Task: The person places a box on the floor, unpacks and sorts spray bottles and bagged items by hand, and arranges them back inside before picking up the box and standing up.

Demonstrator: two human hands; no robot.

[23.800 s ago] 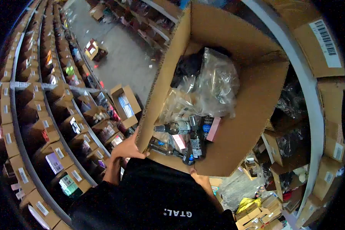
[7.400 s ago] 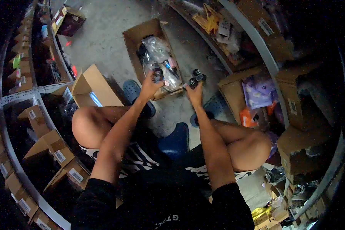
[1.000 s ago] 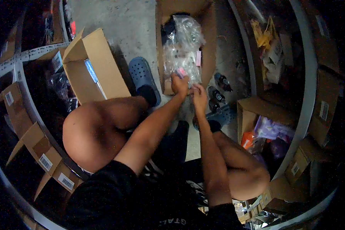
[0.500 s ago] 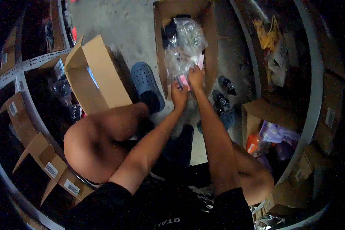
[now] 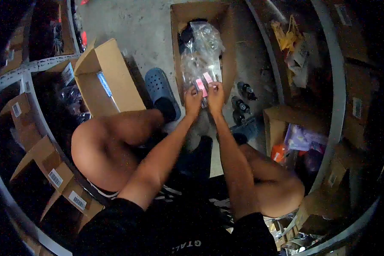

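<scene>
I squat over an open cardboard box (image 5: 228, 51) on the concrete floor; it holds crumpled clear plastic bags (image 5: 202, 45). Both hands meet at its near end. My left hand (image 5: 193, 101) grips a small pink box (image 5: 199, 85). My right hand (image 5: 215, 92), right beside it, pinches a second small pink box (image 5: 208, 77). Several dark bottles (image 5: 242, 98) lie on the floor just right of the box, close to my right hand.
A second open cardboard box (image 5: 115, 81) stands at the left beside my blue clog (image 5: 158, 87). Shelves of labelled cartons (image 5: 57, 179) curve along the left. On the right, a carton with purple packets (image 5: 301, 138) and more shelf stock crowd the aisle.
My right hand drew back from deeper in the box with a second pink box. Both hands now sit side by side at the box's near end.
</scene>
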